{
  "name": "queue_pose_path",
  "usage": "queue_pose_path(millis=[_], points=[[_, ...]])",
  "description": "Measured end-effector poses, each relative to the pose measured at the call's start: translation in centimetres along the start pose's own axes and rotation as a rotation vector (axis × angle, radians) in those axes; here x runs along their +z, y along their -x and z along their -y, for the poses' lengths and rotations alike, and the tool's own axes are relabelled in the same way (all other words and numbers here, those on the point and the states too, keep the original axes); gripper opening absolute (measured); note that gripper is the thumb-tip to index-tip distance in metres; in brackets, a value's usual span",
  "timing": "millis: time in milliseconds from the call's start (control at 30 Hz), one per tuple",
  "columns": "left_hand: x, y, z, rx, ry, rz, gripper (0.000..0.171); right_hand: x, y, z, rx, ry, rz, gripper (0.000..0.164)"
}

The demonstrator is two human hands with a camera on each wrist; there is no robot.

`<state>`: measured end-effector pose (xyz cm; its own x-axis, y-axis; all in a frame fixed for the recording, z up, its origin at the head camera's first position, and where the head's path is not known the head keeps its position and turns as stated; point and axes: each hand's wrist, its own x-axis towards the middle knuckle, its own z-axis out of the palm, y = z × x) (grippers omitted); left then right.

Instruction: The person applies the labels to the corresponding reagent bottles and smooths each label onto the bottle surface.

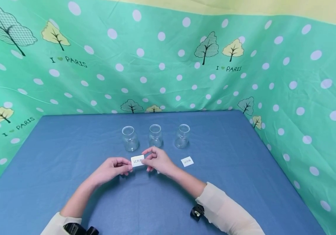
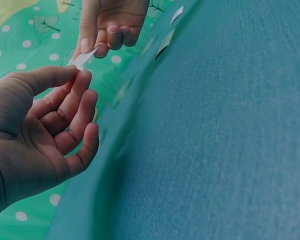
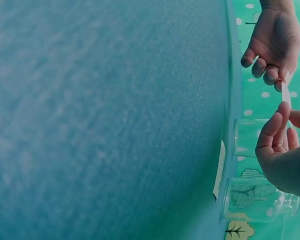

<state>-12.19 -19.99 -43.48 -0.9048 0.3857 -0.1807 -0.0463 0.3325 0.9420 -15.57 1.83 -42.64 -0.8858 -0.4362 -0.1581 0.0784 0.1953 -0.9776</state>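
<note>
Between my two hands a small white card (image 1: 137,161) with handwriting on it is held up above the blue table. My left hand (image 1: 112,170) pinches its left edge between thumb and forefinger, the other fingers loosely bent. At the opposite edge my right hand (image 1: 159,161) pinches the same card with thumb and fingers. In the left wrist view the card (image 2: 85,58) shows nearly edge-on between both sets of fingertips. Just behind the hands stands the left glass jar (image 1: 130,140), upright and without a lid.
Two more open glass jars, the middle one (image 1: 155,136) and the right one (image 1: 182,136), stand in the row. A second written card (image 1: 187,161) lies in front of the right jar. Another white card (image 1: 158,172) is mostly hidden under my right hand. Patterned green cloth (image 1: 162,81) hangs behind the table (image 1: 168,209).
</note>
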Motion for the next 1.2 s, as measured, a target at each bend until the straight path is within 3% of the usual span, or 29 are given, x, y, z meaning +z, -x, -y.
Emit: queue_pose_path(millis=[400,767,1067,1200], points=[[0.5,-0.8,-0.6,0.029,-0.039,-0.001,0.032,-0.9,0.6,0.5,-0.021,0.022,-0.034,0.027],[1.2,-1.2,-1.8,0.005,-0.014,-0.074,0.032,-2.3,1.6,0.8,-0.125,0.102,-0.108,0.027],[1.9,-1.7,-1.9,0.021,0.001,-0.103,0.029,-2.8,2.5,0.9,-0.291,0.282,-0.199,0.017],[2.1,-1.7,-2.2,0.032,-0.014,-0.104,0.028,-2.7,2.9,0.9,-0.425,0.483,-0.237,0.014]])
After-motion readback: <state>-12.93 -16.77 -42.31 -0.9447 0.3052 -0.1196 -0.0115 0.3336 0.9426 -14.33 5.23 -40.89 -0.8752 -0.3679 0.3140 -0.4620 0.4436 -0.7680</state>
